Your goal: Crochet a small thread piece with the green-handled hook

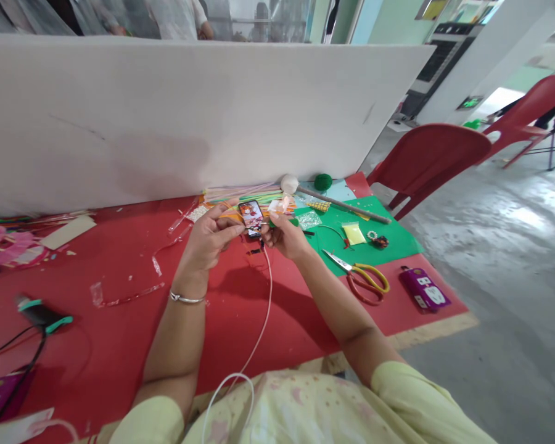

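My left hand (210, 237) is closed in a pinch, thumb against forefinger, on something too small to make out. Thin orange strands show by its fingers. Opposite it, my right hand (285, 235) is wrapped round a slim tool with a green handle (290, 221); a thin, shiny tip seems to point toward the left fingertips. Just behind the fingertips is a phone (251, 216) with a lit screen. From its lower end a white cable (269, 290) runs down toward my lap. The fingers partly hide the phone's lower part.
Scissors (363, 274) lie open right of my forearm, beside a purple pack (425, 288). A green sheet (398, 240) carries a yellow packet (354, 233) and a grey stick (346, 203). A glue gun (44, 314) lies left. A white board (189, 117) stands behind; a red chair (430, 160) stands right.
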{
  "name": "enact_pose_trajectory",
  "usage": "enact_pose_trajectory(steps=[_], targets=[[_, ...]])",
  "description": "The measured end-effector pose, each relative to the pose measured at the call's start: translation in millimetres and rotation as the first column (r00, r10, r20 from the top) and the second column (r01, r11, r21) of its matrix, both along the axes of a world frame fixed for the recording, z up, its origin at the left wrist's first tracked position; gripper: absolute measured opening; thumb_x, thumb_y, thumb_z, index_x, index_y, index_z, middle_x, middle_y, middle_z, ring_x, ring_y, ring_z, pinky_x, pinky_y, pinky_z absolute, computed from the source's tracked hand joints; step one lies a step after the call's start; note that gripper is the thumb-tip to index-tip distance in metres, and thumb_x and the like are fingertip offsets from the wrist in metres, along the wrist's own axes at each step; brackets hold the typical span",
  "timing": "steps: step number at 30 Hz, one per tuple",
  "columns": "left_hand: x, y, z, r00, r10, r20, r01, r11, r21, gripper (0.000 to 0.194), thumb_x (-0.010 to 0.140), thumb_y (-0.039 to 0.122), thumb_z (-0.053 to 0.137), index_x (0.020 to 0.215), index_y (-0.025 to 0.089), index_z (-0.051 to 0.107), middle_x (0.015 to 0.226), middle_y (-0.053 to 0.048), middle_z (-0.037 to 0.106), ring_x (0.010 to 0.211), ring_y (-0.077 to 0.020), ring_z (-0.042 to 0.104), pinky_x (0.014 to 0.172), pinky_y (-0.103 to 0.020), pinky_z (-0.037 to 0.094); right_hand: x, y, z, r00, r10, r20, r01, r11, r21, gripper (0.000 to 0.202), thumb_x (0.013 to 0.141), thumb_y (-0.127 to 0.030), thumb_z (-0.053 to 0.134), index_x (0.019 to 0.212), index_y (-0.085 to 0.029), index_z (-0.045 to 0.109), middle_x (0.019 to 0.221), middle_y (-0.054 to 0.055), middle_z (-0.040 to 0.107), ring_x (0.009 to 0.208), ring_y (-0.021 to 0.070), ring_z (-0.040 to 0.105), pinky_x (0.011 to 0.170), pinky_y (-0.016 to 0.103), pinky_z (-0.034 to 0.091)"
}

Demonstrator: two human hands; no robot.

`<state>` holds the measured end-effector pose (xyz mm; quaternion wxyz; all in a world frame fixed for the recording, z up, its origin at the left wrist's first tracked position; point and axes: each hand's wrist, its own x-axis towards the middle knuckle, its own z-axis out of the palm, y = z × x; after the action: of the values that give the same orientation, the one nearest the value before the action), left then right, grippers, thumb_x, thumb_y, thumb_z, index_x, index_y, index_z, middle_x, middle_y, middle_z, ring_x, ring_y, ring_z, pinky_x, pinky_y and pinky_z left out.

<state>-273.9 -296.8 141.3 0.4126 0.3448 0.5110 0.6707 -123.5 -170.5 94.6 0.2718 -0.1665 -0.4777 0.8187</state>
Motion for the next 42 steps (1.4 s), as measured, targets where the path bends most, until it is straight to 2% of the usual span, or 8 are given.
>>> enact_pose_trajectory(steps=[12, 16, 20, 23, 28, 33, 36, 42], targets=[[-5, -2, -4.1, 0.997, 0.014, -0.077, -0.013, 1.0, 0.012, 0.07, 0.071, 0.021, 0.085, 0.137, 0.021, 0.063, 0.077, 0.0, 0.071, 0.046, -0.005, 0.042, 0.044, -0.02, 0.025, 2, 0, 0.7, 0.998, -0.031, 0.049, 0.028, 0.997, 0.078, 0.051, 0.076, -0.069, 0.074, 0.073, -0.018, 0.066, 0.062, -0.001, 0.065, 0.05, 0.0089, 0.054, 0.044, 0.021, 0.039], [-5, -3, -3.1, 0.995, 0.011, -0.097, -0.009, 1.0, 0.018, 0.07, 0.072, 0.022, 0.085, 0.138, 0.02, 0.062, 0.077, 0.0, 0.071, 0.049, -0.006, 0.045, 0.045, -0.02, 0.026, 5, -2, 4.4, 0.998, -0.043, 0.054, 0.034, 0.988, 0.149, 0.05, 0.077, -0.067, 0.074, 0.072, -0.017, 0.068, 0.066, 0.0, 0.068, 0.049, 0.0087, 0.055, 0.043, 0.021, 0.038], [-4, -4, -0.4, 0.994, 0.011, -0.108, -0.01, 1.0, 0.015, 0.068, 0.073, 0.023, 0.084, 0.137, 0.02, 0.063, 0.074, 0.001, 0.07, 0.047, -0.0051, 0.041, 0.045, -0.02, 0.025, 8, -2, 6.4, 0.996, -0.052, 0.066, 0.037, 0.975, 0.221, 0.048, 0.081, -0.064, 0.071, 0.071, -0.017, 0.071, 0.065, 0.001, 0.068, 0.05, 0.0094, 0.057, 0.044, 0.021, 0.039], [-3, -5, 1.4, 0.991, 0.032, -0.133, -0.03, 0.999, 0.014, 0.067, 0.073, 0.024, 0.085, 0.136, 0.02, 0.063, 0.075, 0.001, 0.071, 0.05, -0.0063, 0.046, 0.047, -0.02, 0.031, 9, -3, 8.1, 0.994, -0.064, 0.089, 0.036, 0.956, 0.291, 0.048, 0.084, -0.064, 0.068, 0.072, -0.017, 0.073, 0.067, 0.002, 0.07, 0.051, 0.0095, 0.057, 0.046, 0.021, 0.041], [-2, -6, 1.7, 0.955, 0.092, -0.281, -0.087, 0.996, 0.031, 0.068, 0.075, 0.026, 0.084, 0.139, 0.017, 0.062, 0.08, -0.003, 0.075, 0.066, -0.012, 0.061, 0.06, -0.023, 0.044, 12, -5, 13.1, 0.988, -0.1, 0.121, 0.048, 0.925, 0.376, 0.05, 0.086, -0.064, 0.066, 0.071, -0.017, 0.074, 0.065, 0.003, 0.069, 0.052, 0.01, 0.057, 0.048, 0.021, 0.043], [0, -7, 1.6, 0.882, 0.162, -0.442, -0.153, 0.987, 0.057, 0.067, 0.079, 0.027, 0.081, 0.141, 0.016, 0.062, 0.079, -0.003, 0.074, 0.067, -0.0129, 0.061, 0.063, -0.024, 0.047, 12, -8, 13.2, 0.982, -0.139, 0.131, 0.073, 0.908, 0.413, 0.05, 0.089, -0.064, 0.065, 0.073, -0.017, 0.074, 0.063, 0.002, 0.067, 0.054, 0.0105, 0.058, 0.052, 0.022, 0.044], [3, -8, 1.7, 0.84, 0.204, -0.502, -0.193, 0.978, 0.076, 0.066, 0.078, 0.025, 0.08, 0.142, 0.017, 0.062, 0.077, -0.002, 0.073, 0.062, -0.0116, 0.057, 0.058, -0.023, 0.043, 13, -11, 15.8, 0.978, -0.177, 0.115, 0.092, 0.848, 0.522, 0.052, 0.092, -0.064, 0.06, 0.073, -0.018, 0.073, 0.064, 0.002, 0.065, 0.056, 0.0108, 0.055, 0.054, 0.023, 0.042], [3, -7, -1.0, 0.808, 0.254, -0.532, -0.23, 0.967, 0.113, 0.066, 0.076, 0.021, 0.08, 0.14, 0.021, 0.064, 0.079, -0.002, 0.075, 0.056, -0.0106, 0.052, 0.052, -0.022, 0.037, 19, -19, 28.9, 0.966, -0.255, 0.032, 0.134, 0.606, 0.784, 0.051, 0.102, -0.057, 0.051, 0.072, -0.019, 0.068, 0.066, 0.001, 0.058, 0.063, 0.013, 0.05, 0.063, 0.027, 0.039]])
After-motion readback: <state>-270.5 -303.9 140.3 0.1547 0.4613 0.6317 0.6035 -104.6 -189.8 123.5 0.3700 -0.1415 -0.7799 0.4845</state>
